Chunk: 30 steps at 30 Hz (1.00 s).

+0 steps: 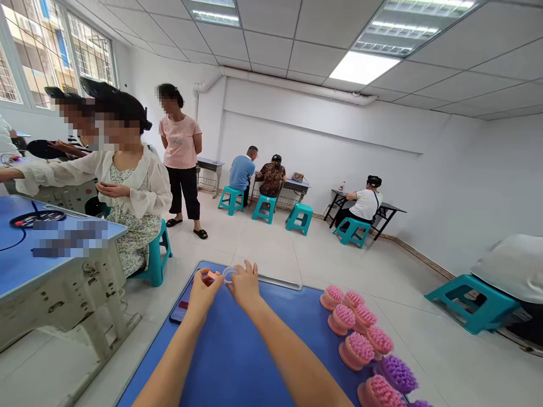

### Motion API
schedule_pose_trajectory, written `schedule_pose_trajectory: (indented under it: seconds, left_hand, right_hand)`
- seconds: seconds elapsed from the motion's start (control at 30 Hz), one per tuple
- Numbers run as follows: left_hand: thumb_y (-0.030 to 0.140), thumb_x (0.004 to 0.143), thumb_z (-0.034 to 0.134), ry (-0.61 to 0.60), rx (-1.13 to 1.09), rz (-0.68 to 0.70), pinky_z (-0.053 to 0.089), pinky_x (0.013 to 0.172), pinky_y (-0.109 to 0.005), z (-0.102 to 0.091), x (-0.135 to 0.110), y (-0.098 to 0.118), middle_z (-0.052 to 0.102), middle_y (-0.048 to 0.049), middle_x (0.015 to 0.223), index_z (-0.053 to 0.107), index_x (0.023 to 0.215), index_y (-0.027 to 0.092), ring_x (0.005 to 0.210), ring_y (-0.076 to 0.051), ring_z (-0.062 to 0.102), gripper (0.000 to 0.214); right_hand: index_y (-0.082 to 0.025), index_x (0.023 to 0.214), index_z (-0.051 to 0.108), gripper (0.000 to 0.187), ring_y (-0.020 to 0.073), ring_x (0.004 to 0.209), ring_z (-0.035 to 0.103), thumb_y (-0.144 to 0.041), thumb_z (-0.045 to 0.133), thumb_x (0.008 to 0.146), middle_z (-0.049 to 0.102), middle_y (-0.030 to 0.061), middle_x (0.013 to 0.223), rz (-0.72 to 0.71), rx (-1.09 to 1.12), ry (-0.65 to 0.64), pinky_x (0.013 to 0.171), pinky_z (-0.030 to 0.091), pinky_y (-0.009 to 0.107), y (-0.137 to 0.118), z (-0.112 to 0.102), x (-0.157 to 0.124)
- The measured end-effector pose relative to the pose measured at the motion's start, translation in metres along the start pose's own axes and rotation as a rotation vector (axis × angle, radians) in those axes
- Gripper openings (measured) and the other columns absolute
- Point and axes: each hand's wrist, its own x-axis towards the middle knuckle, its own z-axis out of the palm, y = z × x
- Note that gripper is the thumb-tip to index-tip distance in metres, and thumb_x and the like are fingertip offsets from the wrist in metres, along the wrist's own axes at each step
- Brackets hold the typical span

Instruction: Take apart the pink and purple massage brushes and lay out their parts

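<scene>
My left hand (202,289) pinches a small orange-pink piece (213,275) near the far edge of the blue table (237,362). Close beside it, my right hand (246,285) grips a translucent ring (229,273), perhaps a small roll of tape; its kind is not clear. The piece and the ring are almost together, and I cannot tell whether they touch. Beneath my left wrist lies a phone (180,310), partly covered. Along the table's right side stand several round pink scrub brushes (356,350) with knobbly tops, and a purple scrub brush (397,373) among them.
A metal rail (280,284) borders the table's far edge. To the left, another blue table (25,271) holds a black cable and a dark round object. A person (136,186) in a white blouse sits there on a teal stool (156,260). Other people sit or stand farther back.
</scene>
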Motion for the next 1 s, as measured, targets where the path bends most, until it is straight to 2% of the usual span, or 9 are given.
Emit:
schedule_pose_trajectory:
  seconds: [0.2,0.43,0.57,0.63,0.8,1.0]
  left_hand:
    - [0.031,0.066,0.062,-0.082,0.129,0.056,0.048,0.083,-0.029,-0.005,0.004,-0.007,0.062,-0.0084,0.107,0.042,0.119,0.017,0.093,-0.018,0.062,0.058]
    - [0.031,0.063,0.062,-0.118,0.496,0.143,0.039,0.092,-0.037,-0.008,0.011,-0.015,0.059,-0.0106,0.114,0.053,0.113,0.016,0.107,-0.027,0.054,0.053]
    - [0.04,0.063,0.061,-0.101,0.703,0.221,0.032,0.097,-0.039,-0.01,0.012,-0.01,0.059,-0.0112,0.11,0.059,0.107,0.018,0.112,-0.03,0.047,0.049]
    - [0.043,0.065,0.058,-0.095,0.787,0.239,0.032,0.096,-0.039,-0.01,0.012,-0.009,0.059,-0.0119,0.109,0.058,0.108,0.017,0.111,-0.03,0.047,0.05]
    - [0.036,0.066,0.054,-0.117,0.953,0.261,0.032,0.095,-0.036,-0.004,0.019,-0.009,0.059,-0.011,0.112,0.058,0.107,0.019,0.109,-0.028,0.048,0.044]
    - [0.033,0.066,0.053,-0.151,1.08,0.279,0.032,0.093,-0.04,0.004,0.034,-0.009,0.059,-0.0073,0.118,0.059,0.109,0.023,0.121,-0.032,0.038,0.045]
  right_hand:
    - [-0.022,0.092,0.069,0.02,0.035,0.127,0.03,-0.033,0.055,0.082,0.053,0.0073,0.127,0.023,-0.053,-0.063,0.104,0.013,0.054,0.007,0.007,0.0]
    - [-0.023,0.092,0.069,0.019,0.0343,0.126,0.034,-0.032,0.059,0.079,0.055,0.007,0.126,0.052,0.001,-0.064,0.104,0.015,0.053,0.013,0.006,-0.003]
    - [-0.024,0.098,0.066,0.022,0.0321,0.126,0.035,-0.034,0.056,0.081,0.05,0.0087,0.13,0.104,0.074,0.043,0.101,0.024,0.055,0.021,-0.008,-0.017]
    - [-0.024,0.1,0.065,0.022,0.0283,0.124,0.038,-0.029,0.051,0.083,0.052,0.0088,0.128,0.127,0.118,0.118,0.099,0.03,0.051,0.029,-0.016,-0.031]
    - [-0.022,0.09,0.067,0.022,0.0234,0.113,0.05,-0.015,0.05,0.079,0.06,0.009,0.113,0.082,0.36,0.358,0.093,0.042,0.044,0.054,-0.028,-0.076]
    - [-0.019,0.087,0.067,0.021,0.0235,0.108,0.053,-0.017,0.047,0.08,0.062,0.0111,0.11,0.102,0.486,0.398,0.091,0.045,0.043,0.073,-0.039,-0.103]
